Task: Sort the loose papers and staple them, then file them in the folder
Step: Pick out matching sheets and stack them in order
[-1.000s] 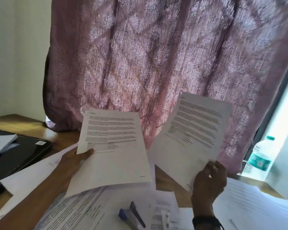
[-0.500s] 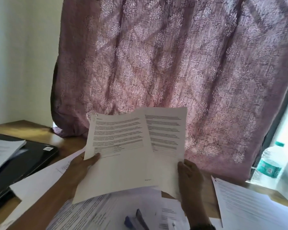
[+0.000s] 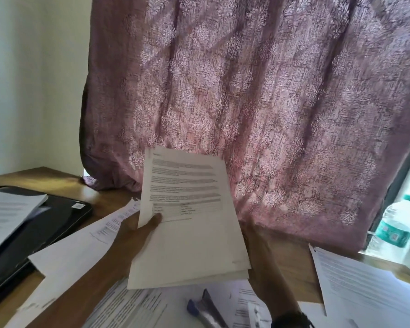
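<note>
White sheets, split between two hands a second ago, now sit merged in one stack (image 3: 189, 218) pinched by the left hand (image 3: 137, 235), thumb on the front. Behind it at four o'clock the right hand (image 3: 258, 252) is mostly hidden; I cannot tell its grip. At six o'clock lies the stapler (image 3: 206, 308) among loose papers (image 3: 365, 287); stapling looks next.

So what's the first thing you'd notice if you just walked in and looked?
The big pink curtain fills the back. In the middle, the left hand holds up a stack of papers, with the right arm reaching behind it. More sheets cover the desk below, a stapler lies among them, and a bottle stands far right.
</note>
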A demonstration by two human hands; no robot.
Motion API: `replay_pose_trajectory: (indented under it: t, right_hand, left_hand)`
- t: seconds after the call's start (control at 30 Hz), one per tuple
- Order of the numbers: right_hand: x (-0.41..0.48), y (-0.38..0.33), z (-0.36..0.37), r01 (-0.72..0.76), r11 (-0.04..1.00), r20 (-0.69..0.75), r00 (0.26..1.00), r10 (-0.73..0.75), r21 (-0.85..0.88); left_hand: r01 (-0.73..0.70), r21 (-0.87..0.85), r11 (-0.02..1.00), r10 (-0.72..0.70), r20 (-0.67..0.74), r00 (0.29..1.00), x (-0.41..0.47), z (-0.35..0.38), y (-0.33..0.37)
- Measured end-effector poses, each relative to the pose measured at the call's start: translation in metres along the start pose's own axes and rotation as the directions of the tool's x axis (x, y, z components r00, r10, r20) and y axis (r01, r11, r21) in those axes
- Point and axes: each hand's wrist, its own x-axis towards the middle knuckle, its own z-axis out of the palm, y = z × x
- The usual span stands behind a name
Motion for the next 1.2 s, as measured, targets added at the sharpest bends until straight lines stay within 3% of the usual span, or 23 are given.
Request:
replay_pose_trajectory:
  t: [0.17,0.27,0.4,0.53,0.73,0.97,1.1,1.13,1.2]
  right_hand:
    - [0.01,0.009,0.001,0.106,0.957,-0.142,0.979,-0.149,-0.27]
    - [0.014,0.017,0.002,0.156,0.928,-0.193,0.954,-0.23,-0.338]
    - [0.013,0.03,-0.001,0.189,0.9,-0.195,0.939,-0.282,-0.392]
    - [0.016,0.038,-0.004,0.187,0.861,-0.206,0.926,-0.315,-0.474]
    - [0.016,0.037,-0.009,0.19,0.873,-0.246,0.913,-0.325,-0.449]
    - [0.012,0.036,-0.009,0.086,0.883,-0.309,0.917,-0.251,-0.461]
    - [0.009,0.02,-0.011,-0.014,0.818,-0.27,0.947,-0.173,-0.575]
    - [0.007,0.011,-0.017,-0.041,0.794,-0.296,0.938,-0.178,-0.607]
    - [0.003,-0.009,-0.04,-0.168,0.799,-0.485,0.858,-0.17,-0.578]
  left_hand:
    - [-0.112,0.013,0.994,0.111,0.013,0.994,-0.004,-0.001,0.006]
    - [-0.135,0.042,0.99,0.135,0.006,0.991,-0.006,0.002,0.005]
    - [-0.118,0.236,0.964,0.107,0.058,0.993,-0.003,-0.003,-0.01]
    - [-0.107,0.263,0.959,0.101,0.036,0.994,-0.002,0.0,-0.009]
    - [-0.05,0.078,0.996,0.041,0.116,0.992,-0.003,0.008,-0.007]
    - [0.165,-0.096,0.982,-0.125,0.329,0.936,-0.006,0.003,-0.007]
    - [0.188,-0.085,0.978,-0.154,0.306,0.94,-0.005,0.006,-0.01]
    - [0.175,-0.069,0.982,-0.147,0.298,0.943,-0.006,0.008,-0.012]
    - [0.175,-0.075,0.982,-0.144,0.312,0.939,-0.008,0.01,-0.009]
